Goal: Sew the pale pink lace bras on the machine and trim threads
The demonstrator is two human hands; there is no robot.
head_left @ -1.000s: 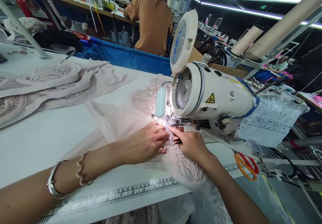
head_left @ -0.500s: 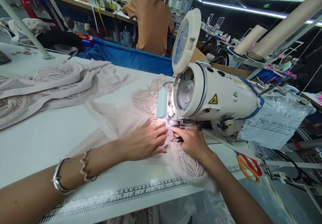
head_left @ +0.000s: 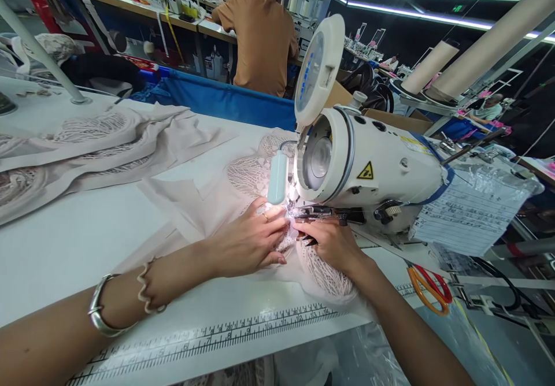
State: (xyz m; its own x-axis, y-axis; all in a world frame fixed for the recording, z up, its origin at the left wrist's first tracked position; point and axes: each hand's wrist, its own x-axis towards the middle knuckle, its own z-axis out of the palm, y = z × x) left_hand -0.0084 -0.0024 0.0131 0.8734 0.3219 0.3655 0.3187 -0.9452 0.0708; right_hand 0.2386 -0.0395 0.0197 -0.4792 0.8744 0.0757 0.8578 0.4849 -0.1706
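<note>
Pale pink lace fabric point(head_left: 249, 175) lies under the needle area of a white sewing machine point(head_left: 381, 149), lit by a small lamp point(head_left: 277, 178). My left hand point(head_left: 249, 238) rests flat on the fabric left of the presser foot, fingers stretched out and touching it. Just right of the foot, my right hand point(head_left: 333, 244) has its index finger pressed on the fabric. Its other fingers are curled around dark pointed thread snips point(head_left: 309, 240), mostly hidden by the hand. A lace part point(head_left: 325, 270) of the fabric bunches below the right hand.
More lace pieces point(head_left: 95, 143) lie on the table at left. A printed ruler point(head_left: 229, 334) runs along the front edge. Scissors with orange and red handles point(head_left: 429, 290) hang at right by a paper sheet point(head_left: 468, 212). A person in a brown shirt point(head_left: 264, 39) sits beyond.
The fabric under my hands has shifted slightly, and its lower edge near my right wrist has drawn up, showing more of the ruler. Both hands stay nearly in place.
</note>
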